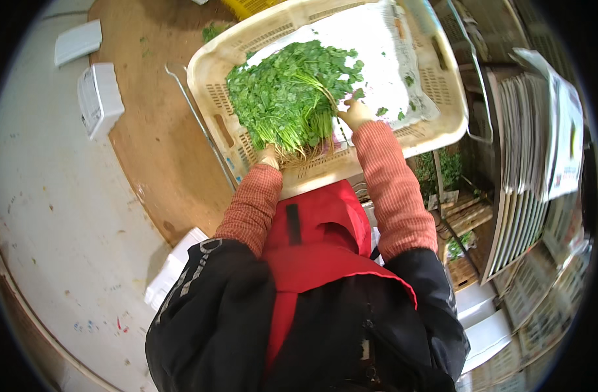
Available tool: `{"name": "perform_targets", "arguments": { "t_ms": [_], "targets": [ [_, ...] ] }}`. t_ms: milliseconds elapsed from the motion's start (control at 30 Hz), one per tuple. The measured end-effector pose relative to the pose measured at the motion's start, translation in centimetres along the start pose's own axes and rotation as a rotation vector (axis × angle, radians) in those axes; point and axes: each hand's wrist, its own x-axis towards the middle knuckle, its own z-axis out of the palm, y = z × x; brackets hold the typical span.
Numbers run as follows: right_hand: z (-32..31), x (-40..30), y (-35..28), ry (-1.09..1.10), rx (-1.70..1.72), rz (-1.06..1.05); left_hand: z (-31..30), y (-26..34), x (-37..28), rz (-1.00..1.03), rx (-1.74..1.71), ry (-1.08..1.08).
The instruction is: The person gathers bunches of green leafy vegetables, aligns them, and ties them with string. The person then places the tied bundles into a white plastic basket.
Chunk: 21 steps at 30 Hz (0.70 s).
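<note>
A heap of leafy green herb, which looks like coriander (279, 88), lies in a shallow cream plastic crate (201, 63), with roots towards me. My left hand (268, 157) is at the root ends on the heap's near left; its fingers are mostly hidden by the stems. On the heap's right side, my right hand (356, 113) has its fingertips against a thin brown strand (334, 107), apparently pinching it. The strand curves up over a few pale green stems (309, 79). A white sheet (372, 44) lines the crate, with loose leaf bits on it.
Left of the crate are a bent metal rod (196, 115), a brown board (147, 127) and white boxes (100, 100). A yellow basket (250, 6) stands beyond. On the right, a rack (517, 230) holds stacked newspapers (524, 132), with more greens (441, 169) lower down.
</note>
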Motion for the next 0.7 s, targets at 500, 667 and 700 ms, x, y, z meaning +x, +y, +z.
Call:
{"name": "perform_targets", "arguments": {
  "t_ms": [500,667,700],
  "targets": [
    [8.5,2.3,0.7,-0.627,-0.233,-0.151,5.4,0.0,-8.6,0.179,-0.006,0.110],
    [8.5,4.5,2.7,-0.363,-0.102,0.055,4.3,-3.0,-1.8,0.012,-0.278,0.154],
    [9.4,5.0,4.8,-0.253,-0.089,0.002,4.5,-2.4,-2.1,-0.009,-0.375,0.082]
  ]
}}
